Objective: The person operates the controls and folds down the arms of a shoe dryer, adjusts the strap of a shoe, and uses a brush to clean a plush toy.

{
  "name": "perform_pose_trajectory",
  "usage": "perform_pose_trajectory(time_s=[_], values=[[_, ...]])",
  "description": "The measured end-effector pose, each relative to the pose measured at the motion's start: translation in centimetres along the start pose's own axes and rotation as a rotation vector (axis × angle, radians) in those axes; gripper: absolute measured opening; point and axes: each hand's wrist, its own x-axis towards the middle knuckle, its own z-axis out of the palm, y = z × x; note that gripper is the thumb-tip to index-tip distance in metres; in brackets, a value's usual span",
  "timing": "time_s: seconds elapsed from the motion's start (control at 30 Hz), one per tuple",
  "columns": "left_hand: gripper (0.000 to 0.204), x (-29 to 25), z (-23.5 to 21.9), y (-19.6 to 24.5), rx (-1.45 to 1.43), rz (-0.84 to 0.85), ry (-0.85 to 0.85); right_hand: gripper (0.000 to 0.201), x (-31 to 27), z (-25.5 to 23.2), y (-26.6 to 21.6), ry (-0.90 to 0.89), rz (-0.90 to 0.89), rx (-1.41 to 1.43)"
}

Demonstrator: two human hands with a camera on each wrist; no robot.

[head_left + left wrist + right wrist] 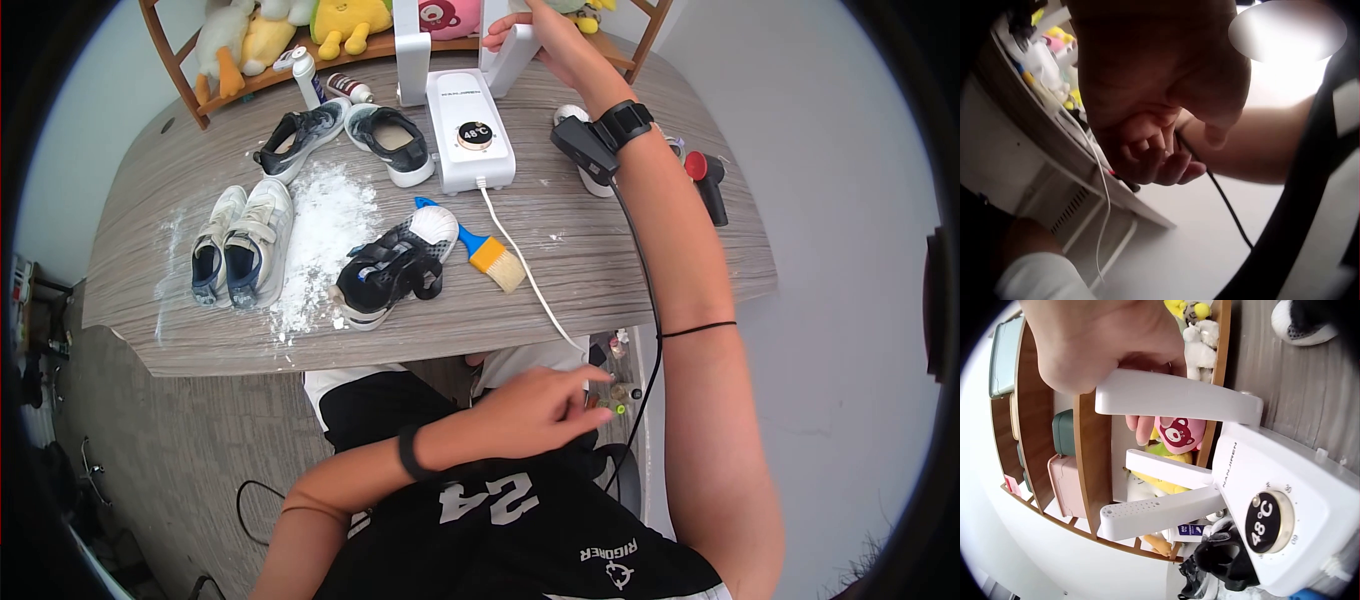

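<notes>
1. While the right hand (548,42) reaches to the top centre of the head view, it grips one upright arm (1179,397) of the white shoe dryer (472,130); in the right wrist view most of its fingers are hidden behind that arm, with only some tips showing below.
2. The left hand (545,408) holds nothing, over the lap at lower centre, with index finger and thumb extended and the others loosely bent; the left wrist view is too dark for fine detail.
3. The dryer stands on the worktop (600,250), near its upper centre. Its dial display (475,135) reads 48 °C. The head view cuts off the tops of its arms, so I cannot tell their full number.
4. From its lower end a white cord (522,262) runs over the front edge; its far end is hard to make out.
5. Below the dryer lie a blue-handled brush (497,262) and a black strapped shoe (395,265), which covers part of the brush handle.
6. At left are a pair of white shoes (243,245), white powder (325,230) and a pair of dark sneakers (392,142).
7. Right of the dryer, a white-toed shoe (597,184) is mostly hidden by the wrist camera (585,148); the forearm partly covers items beyond.
</notes>
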Motion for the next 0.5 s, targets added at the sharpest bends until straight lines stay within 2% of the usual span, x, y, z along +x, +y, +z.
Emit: perform_pose_trajectory(time_s=[0.03,0.07,0.1,0.17,0.2,0.27,0.37,0.5], values=[[0.045,1.1,1.9,-1.6,0.031,0.065,-0.057,0.086,0.1,0.1,-0.1,0.031,0.002,-0.029],[0.041,1.9,2.9,-1.5,0.025,0.048,-0.139,0.086,0.4,0.0,0.2,0.03,0.0,-0.027],[0.041,2.9,3.7,-1.8,0.028,0.048,-0.138,0.087,0.8,0.0,0.6,0.038,0.0,-0.003],[0.037,4.6,4.9,-2.1,-0.035,0.125,-0.39,0.088,1.0,0.1,0.8,0.047,0.0,0.022],[0.037,4.9,5.4,-2.0,-0.035,0.124,-0.39,0.088,1.0,0.2,0.8,0.062,0.018,0.039],[0.039,5.3,5.7,-0.9,-0.349,0.037,-0.439,0.089,0.5,0.5,0.6,0.078,0.039,0.057],[0.035,5.4,5.2,0.4,-0.317,0.121,-0.4,0.087,0.4,0.7,0.8,0.143,0.018,-0.018],[0.029,5.6,5.3,0.8,-0.336,0.048,-0.403,0.08,0.5,1.0,1.6,0.153,0.005,0.13]])
